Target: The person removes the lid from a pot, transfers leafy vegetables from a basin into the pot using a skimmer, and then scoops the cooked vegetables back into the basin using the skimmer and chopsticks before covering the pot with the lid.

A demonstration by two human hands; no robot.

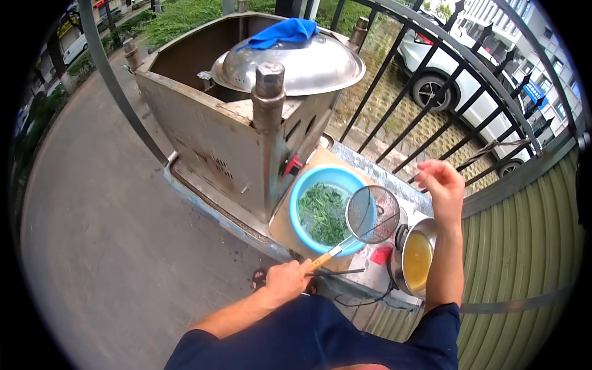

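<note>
My left hand (288, 281) is wrapped round the wooden handle of a wire mesh strainer (372, 214). A thin dark stick (338, 272) juts out from beside the same hand; whether it is gripped too is unclear. The strainer's round mesh hangs over the right rim of a light blue basin (297, 232), with chopped green leaves (322, 213) in water inside. Raised near the fence, my right hand (442, 184) has its fingers curled towards the thumb; anything between them is too small to see. Below that forearm stands a metal pot (401, 271) of yellowish liquid (417, 261).
A metal stove cabinet (209, 145) with upright posts stands beyond the basin. On it lies a domed steel lid (290, 66) with a blue cloth (283, 33) on top. A black fence (394, 105) borders the right side. A cable (364, 303) hangs near the pot.
</note>
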